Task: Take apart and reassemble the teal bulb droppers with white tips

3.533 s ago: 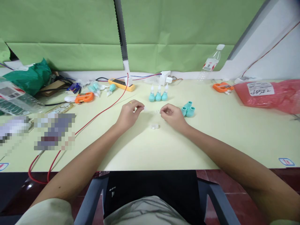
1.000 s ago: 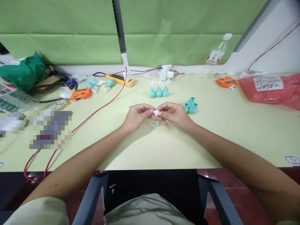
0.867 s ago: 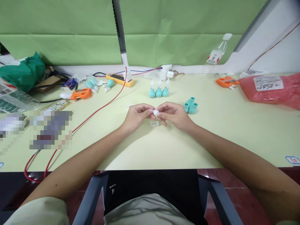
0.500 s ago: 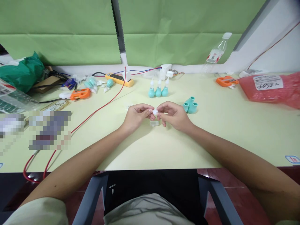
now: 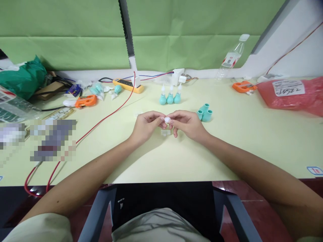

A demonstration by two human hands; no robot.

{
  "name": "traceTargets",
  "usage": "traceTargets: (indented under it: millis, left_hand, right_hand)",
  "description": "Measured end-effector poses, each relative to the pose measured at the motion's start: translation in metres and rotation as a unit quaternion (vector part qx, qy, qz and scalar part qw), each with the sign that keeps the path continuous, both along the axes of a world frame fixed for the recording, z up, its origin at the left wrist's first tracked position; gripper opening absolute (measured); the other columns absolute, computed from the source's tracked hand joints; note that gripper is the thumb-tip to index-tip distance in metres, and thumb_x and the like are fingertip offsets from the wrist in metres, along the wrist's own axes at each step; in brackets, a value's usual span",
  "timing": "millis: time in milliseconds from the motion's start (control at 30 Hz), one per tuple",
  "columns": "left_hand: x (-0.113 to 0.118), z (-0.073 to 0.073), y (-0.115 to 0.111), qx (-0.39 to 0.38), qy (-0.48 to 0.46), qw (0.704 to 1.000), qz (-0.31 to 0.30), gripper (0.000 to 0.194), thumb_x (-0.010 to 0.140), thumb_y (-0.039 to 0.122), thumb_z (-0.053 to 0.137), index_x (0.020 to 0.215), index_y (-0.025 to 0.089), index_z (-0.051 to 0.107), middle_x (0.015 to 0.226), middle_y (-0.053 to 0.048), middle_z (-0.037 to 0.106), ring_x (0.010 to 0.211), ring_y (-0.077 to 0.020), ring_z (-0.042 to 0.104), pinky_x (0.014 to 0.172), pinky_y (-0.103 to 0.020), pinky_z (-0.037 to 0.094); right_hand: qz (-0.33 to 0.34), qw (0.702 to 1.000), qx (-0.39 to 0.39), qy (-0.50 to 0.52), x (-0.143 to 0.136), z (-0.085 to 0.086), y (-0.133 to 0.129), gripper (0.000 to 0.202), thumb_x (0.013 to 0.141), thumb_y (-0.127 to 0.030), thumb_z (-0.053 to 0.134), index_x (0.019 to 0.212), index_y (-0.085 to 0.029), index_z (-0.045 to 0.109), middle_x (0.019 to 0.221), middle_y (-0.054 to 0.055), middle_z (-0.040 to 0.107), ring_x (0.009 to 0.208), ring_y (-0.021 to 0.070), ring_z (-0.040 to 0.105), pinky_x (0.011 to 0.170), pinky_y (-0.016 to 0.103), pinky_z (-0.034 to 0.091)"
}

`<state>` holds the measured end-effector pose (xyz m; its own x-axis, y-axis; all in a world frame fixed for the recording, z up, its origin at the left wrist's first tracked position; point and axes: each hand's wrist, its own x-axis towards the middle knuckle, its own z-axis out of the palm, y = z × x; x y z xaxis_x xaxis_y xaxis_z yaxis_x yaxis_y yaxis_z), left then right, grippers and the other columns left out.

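Observation:
Between my two hands is a small white rounded piece [image 5: 167, 119], too small to name more exactly. My left hand [image 5: 148, 125] pinches it from the left with thumb and forefinger. From the right, my right hand [image 5: 188, 124] grips the same piece, its lower fingers partly curled below. On the table just under my fingertips lies a small clear plastic block [image 5: 166, 132]. Beyond my hands, three teal squeeze bulbs with clear tips [image 5: 170, 98] stand in a row. A teal holder with several round openings [image 5: 205, 113] sits right of my right hand.
A yellow multimeter-like device [image 5: 128, 85] and a white plug [image 5: 135, 81] lie at the back. A red cable [image 5: 106, 117] crosses the left side. Orange tools [image 5: 86, 101] and a green bag [image 5: 24, 79] are left; a red package [image 5: 285, 95] and plastic bottle [image 5: 232, 59] are right.
My right hand's fingers have shifted slightly closer around the white piece. Both hands stay in nearly the same place, and the things on the table have not moved.

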<state>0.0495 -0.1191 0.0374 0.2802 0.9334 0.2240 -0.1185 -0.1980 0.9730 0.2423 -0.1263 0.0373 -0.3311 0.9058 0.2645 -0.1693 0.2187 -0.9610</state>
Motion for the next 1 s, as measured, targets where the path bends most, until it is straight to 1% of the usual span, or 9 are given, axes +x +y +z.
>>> traceTargets:
  millis: [100,233,333,467,567,767,833,1000]
  left_hand:
    - [0.000,0.001,-0.002,0.020,-0.005,1.000,-0.003,0.020,0.087,0.032,0.076,0.092,0.013,0.076,0.080,-0.006,0.076,0.075,-0.0175,0.073,0.076,-0.034,0.062]
    - [0.000,0.000,-0.003,0.062,-0.009,0.997,-0.042,0.026,0.084,0.031,0.080,0.104,0.015,0.076,0.090,-0.007,0.078,0.082,-0.0186,0.075,0.081,-0.035,0.062]
    - [0.000,-0.003,-0.002,0.088,-0.017,0.995,-0.051,0.023,0.083,0.030,0.081,0.101,0.017,0.078,0.090,-0.006,0.077,0.080,-0.0177,0.075,0.077,-0.032,0.062]
    - [-0.002,-0.007,0.000,0.130,-0.005,0.991,-0.040,0.017,0.081,0.031,0.084,0.093,0.019,0.079,0.090,-0.006,0.075,0.078,-0.0163,0.073,0.072,-0.030,0.061]
    - [-0.004,-0.005,0.001,0.170,0.023,0.985,-0.028,0.016,0.081,0.033,0.084,0.090,0.020,0.080,0.088,-0.005,0.073,0.078,-0.0158,0.071,0.070,-0.029,0.061]
    - [-0.007,-0.001,0.001,0.269,0.090,0.959,-0.007,0.012,0.084,0.033,0.080,0.086,0.021,0.081,0.082,-0.005,0.073,0.077,-0.0147,0.069,0.067,-0.026,0.057]
    - [-0.007,-0.001,0.001,0.287,0.100,0.953,-0.005,0.011,0.085,0.032,0.079,0.087,0.022,0.081,0.082,-0.005,0.073,0.077,-0.0146,0.069,0.068,-0.027,0.057]
    - [-0.007,-0.002,0.002,0.305,0.115,0.945,0.001,0.010,0.087,0.031,0.078,0.090,0.022,0.081,0.081,-0.004,0.072,0.077,-0.0142,0.068,0.069,-0.027,0.055]
  right_hand:
    - [0.007,1.000,-0.001,0.014,0.001,0.001,0.001,0.029,0.078,-0.037,0.086,0.092,-0.014,0.074,0.078,0.005,0.072,0.062,0.0153,0.068,0.042,0.026,0.058]
    - [0.030,0.999,-0.017,0.022,0.007,-0.003,0.007,0.028,0.080,-0.036,0.085,0.094,-0.015,0.073,0.073,0.003,0.071,0.057,0.0149,0.066,0.044,0.028,0.060]
    - [0.049,0.998,-0.025,0.022,0.011,-0.006,0.010,0.026,0.081,-0.035,0.084,0.094,-0.015,0.073,0.076,0.004,0.072,0.060,0.0155,0.067,0.044,0.028,0.059]
    - [0.072,0.996,-0.044,0.028,0.012,-0.005,0.009,0.027,0.080,-0.035,0.084,0.094,-0.015,0.073,0.079,0.005,0.072,0.066,0.0165,0.067,0.042,0.026,0.057]
    - [0.088,0.994,-0.065,0.031,0.012,-0.003,0.009,0.027,0.079,-0.035,0.086,0.091,-0.014,0.073,0.078,0.005,0.071,0.067,0.0161,0.066,0.041,0.025,0.055]
    - [0.106,0.989,-0.096,0.041,0.012,-0.002,0.008,0.028,0.075,-0.032,0.088,0.089,-0.014,0.071,0.076,0.004,0.069,0.065,0.0148,0.064,0.039,0.023,0.053]
    - [0.109,0.988,-0.101,0.042,0.012,-0.002,0.008,0.027,0.075,-0.031,0.088,0.088,-0.014,0.071,0.076,0.004,0.068,0.065,0.0145,0.063,0.039,0.023,0.053]
    - [0.106,0.987,-0.110,0.046,0.011,-0.003,0.009,0.028,0.075,-0.032,0.089,0.086,-0.014,0.071,0.078,0.004,0.067,0.067,0.0141,0.063,0.039,0.021,0.051]
